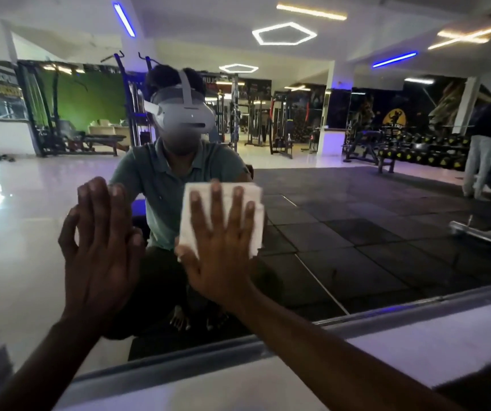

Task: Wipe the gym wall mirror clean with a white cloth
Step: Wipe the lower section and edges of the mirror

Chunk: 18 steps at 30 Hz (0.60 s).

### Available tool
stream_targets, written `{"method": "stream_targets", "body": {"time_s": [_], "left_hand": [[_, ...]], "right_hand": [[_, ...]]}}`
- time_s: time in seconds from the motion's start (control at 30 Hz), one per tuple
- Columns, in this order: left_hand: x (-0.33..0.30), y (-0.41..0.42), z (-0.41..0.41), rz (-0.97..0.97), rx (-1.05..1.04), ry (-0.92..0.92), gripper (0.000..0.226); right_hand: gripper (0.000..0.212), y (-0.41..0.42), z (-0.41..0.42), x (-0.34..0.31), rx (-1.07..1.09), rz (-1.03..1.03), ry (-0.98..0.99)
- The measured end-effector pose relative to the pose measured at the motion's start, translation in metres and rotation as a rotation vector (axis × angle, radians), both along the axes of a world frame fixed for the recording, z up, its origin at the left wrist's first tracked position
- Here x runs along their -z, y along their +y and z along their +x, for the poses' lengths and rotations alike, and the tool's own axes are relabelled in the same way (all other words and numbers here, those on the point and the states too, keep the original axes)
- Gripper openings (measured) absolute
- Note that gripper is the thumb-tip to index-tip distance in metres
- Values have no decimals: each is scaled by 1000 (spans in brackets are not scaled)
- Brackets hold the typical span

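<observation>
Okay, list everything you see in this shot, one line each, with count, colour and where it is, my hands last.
Wall mirror: one, reflective, fills most of the view, showing the gym and the person wearing a headset.
Mirror frame: one, grey metal, along the mirror's bottom edge.
Ledge: one, white, below the frame.
White cloth: one, folded, flat on the glass near centre.
Left hand: one, open, fingers straight, palm on the glass left of the cloth.
Right hand: one, open, fingers spread, pressing the cloth to the mirror.

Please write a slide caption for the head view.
Right hand presses white folded cloth on gym wall mirror.
</observation>
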<state>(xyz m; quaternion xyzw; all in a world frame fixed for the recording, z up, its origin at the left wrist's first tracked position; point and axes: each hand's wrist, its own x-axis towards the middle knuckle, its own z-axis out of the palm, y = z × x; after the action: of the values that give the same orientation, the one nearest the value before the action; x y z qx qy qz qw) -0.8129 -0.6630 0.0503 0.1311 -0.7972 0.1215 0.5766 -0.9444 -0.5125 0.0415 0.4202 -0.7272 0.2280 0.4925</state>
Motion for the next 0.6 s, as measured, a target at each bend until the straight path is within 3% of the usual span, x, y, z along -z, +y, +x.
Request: {"method": "stream_targets", "body": {"time_s": [0.13, 0.2, 0.3, 0.4, 0.43, 0.5, 0.6], "left_hand": [[17, 4, 7, 74, -41, 27, 69], [27, 14, 7, 149, -29, 33, 72], [58, 33, -1, 154, -25, -62, 73], [90, 38, -7, 126, -24, -134, 70], [95, 36, -7, 114, -33, -149, 69], [98, 28, -3, 86, -46, -168, 69], [99, 17, 3, 26, -53, -192, 68]], "right_hand": [[84, 40, -45, 18, -53, 192, 202], [84, 86, -89, 28, 52, 44, 97], [83, 133, -124, 55, 244, -351, -214], [94, 87, -85, 73, 271, -606, -463], [96, 61, -62, 78, 241, -573, -462], [95, 15, -16, 106, 143, -297, -354], [85, 5, 2, 136, 50, 25, -141]]}}
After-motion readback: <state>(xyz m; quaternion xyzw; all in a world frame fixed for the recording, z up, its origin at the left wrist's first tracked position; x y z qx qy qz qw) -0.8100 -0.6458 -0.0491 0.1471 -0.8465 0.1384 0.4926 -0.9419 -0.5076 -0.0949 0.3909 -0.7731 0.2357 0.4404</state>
